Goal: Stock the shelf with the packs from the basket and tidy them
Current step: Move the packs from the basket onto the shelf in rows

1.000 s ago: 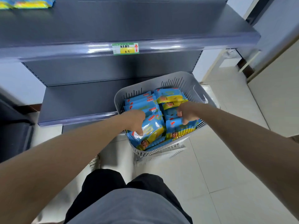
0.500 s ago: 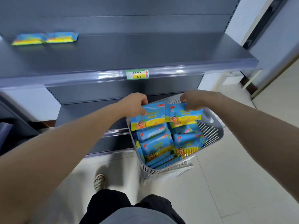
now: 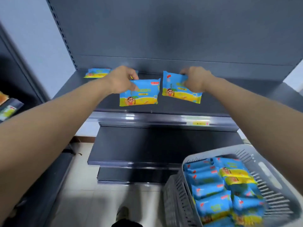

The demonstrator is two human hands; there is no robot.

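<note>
My left hand (image 3: 122, 79) pinches the top edge of a blue and yellow pack (image 3: 141, 94) over the dark grey shelf (image 3: 229, 102). My right hand (image 3: 196, 78) grips a second, tilted pack (image 3: 177, 90) just to the right of the first. Another pack (image 3: 96, 72) lies flat at the back left of the same shelf, and my left hand hides part of what lies beside it. The grey slatted basket (image 3: 268, 174) at the lower right holds several more of the same packs (image 3: 218, 190).
A price rail with a yellow tag (image 3: 198, 122) runs along the shelf's front edge. Below it sits a lower dark shelf (image 3: 139, 145). A neighbouring rack with other goods (image 3: 8, 108) stands at the far left. Pale floor tiles and my shoe (image 3: 122, 213) show at the bottom.
Both hands lifted one pack each out of the basket and carried them up over the upper shelf. My view has tilted upward, leaving the basket at the lower right.
</note>
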